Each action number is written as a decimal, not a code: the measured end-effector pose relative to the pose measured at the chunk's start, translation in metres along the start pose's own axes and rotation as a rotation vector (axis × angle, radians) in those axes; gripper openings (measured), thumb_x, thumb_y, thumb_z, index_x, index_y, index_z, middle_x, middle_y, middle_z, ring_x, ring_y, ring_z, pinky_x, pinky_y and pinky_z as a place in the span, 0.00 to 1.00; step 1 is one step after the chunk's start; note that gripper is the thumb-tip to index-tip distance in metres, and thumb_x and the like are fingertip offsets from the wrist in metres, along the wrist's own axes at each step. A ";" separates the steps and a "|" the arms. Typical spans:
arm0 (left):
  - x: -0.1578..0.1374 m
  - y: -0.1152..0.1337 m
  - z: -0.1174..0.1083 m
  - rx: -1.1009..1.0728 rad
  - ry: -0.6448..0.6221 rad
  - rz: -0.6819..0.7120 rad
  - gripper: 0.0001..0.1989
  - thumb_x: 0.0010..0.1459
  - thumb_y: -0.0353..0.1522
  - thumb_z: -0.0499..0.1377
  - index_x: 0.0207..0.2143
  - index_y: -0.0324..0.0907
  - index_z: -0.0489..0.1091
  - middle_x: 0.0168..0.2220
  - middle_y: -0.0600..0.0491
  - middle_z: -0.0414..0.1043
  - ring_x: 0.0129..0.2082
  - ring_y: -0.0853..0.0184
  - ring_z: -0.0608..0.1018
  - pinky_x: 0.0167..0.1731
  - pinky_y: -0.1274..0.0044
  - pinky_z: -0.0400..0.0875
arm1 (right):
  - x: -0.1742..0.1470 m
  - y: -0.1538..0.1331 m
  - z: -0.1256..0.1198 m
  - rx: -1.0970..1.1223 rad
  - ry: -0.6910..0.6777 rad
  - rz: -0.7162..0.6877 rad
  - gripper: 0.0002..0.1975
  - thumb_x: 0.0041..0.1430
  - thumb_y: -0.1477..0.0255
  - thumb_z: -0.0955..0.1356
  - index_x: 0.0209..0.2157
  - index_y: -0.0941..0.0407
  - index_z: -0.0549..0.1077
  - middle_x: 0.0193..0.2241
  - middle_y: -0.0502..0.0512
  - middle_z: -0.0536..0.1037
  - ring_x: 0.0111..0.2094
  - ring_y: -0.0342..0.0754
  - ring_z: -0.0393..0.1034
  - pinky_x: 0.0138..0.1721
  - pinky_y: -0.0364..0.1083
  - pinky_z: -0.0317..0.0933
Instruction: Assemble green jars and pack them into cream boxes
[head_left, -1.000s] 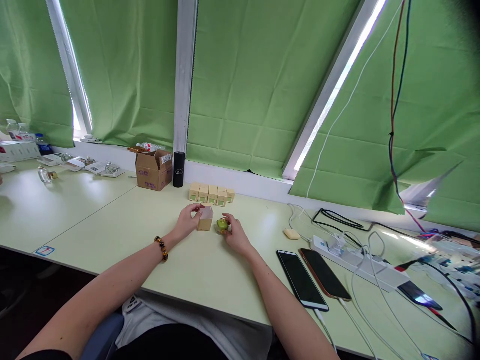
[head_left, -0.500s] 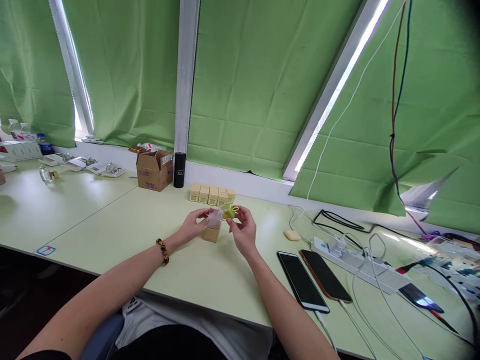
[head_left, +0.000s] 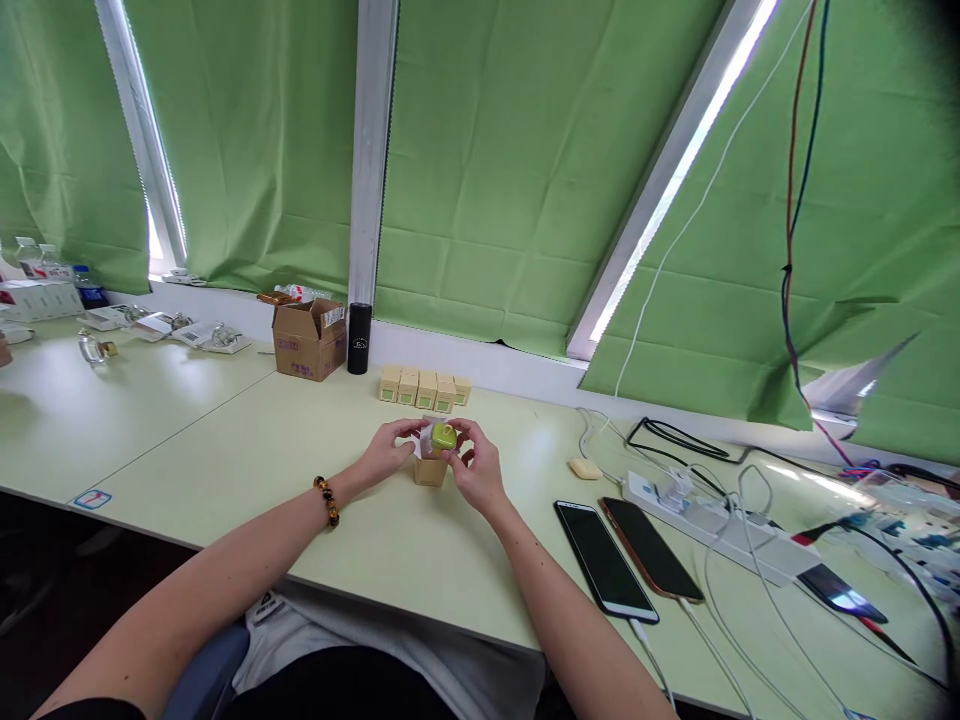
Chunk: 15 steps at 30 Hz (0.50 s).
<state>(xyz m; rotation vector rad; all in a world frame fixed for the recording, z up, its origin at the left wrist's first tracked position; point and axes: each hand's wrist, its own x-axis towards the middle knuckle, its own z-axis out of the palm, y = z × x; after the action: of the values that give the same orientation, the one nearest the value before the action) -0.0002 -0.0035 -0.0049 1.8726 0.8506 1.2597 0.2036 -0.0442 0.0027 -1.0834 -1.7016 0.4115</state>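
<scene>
Green cap [head_left: 444,437] sits pinched in the right hand [head_left: 474,470] fingertips, directly over the open top of the small tan box [head_left: 430,470], which stands upright on the desk [head_left: 225,440] with its long axis vertical. Beneath the cap something clear shows, perhaps a small bottle, but it is too small to tell. From the right hand's palm the cap lies at about 10 o'clock; from the left hand [head_left: 386,455] it lies at about 2 o'clock. The left hand's fingers are closed lightly on the box's top edge, steadying it. Both hands touch the work, the right one carrying the cap. At 12 o'clock, well apart, a row of boxes [head_left: 424,388] lines the sill; two phones [head_left: 626,560] lie at 4 o'clock
</scene>
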 end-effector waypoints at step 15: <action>0.001 -0.011 0.001 0.036 0.015 0.034 0.24 0.54 0.28 0.59 0.54 0.39 0.77 0.56 0.44 0.77 0.55 0.55 0.78 0.57 0.64 0.73 | -0.002 0.006 0.009 -0.059 -0.096 -0.050 0.07 0.62 0.70 0.66 0.42 0.50 0.73 0.42 0.56 0.77 0.40 0.52 0.71 0.33 0.48 0.68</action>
<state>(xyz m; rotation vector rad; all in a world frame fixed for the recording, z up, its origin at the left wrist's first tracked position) -0.0005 0.0027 -0.0136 1.9156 0.8580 1.2887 0.1982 -0.0409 -0.0067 -1.0760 -1.8316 0.3890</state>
